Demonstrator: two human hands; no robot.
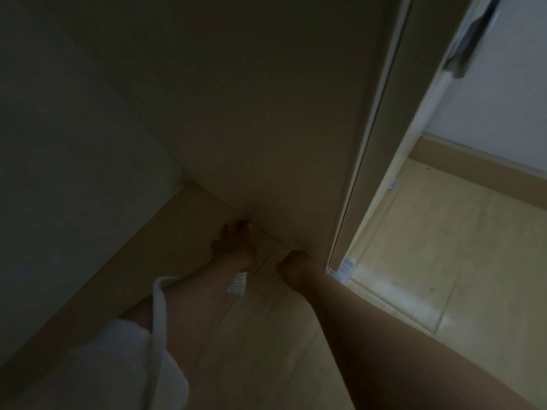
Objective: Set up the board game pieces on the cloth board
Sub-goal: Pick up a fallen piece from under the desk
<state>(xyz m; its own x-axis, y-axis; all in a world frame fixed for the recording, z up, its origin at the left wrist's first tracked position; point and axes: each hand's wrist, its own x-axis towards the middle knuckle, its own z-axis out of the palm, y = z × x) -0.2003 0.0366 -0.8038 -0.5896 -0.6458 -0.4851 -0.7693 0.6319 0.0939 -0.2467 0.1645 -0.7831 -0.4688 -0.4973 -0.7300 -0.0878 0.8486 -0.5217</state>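
left hand (233,242) at lower edge of panel (251,128), grip unclear in dark | right hand (293,267) likewise, grip unclear | white patterned scrap (238,284) on floor (266,350) between forearms

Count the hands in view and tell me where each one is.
2. The left hand is at the foot of the door, reaching out of a white sleeve; the right hand is beside it at the door's lower corner. None seems hidden.

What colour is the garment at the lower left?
White garment, though dimly lit; the head view is the only one.
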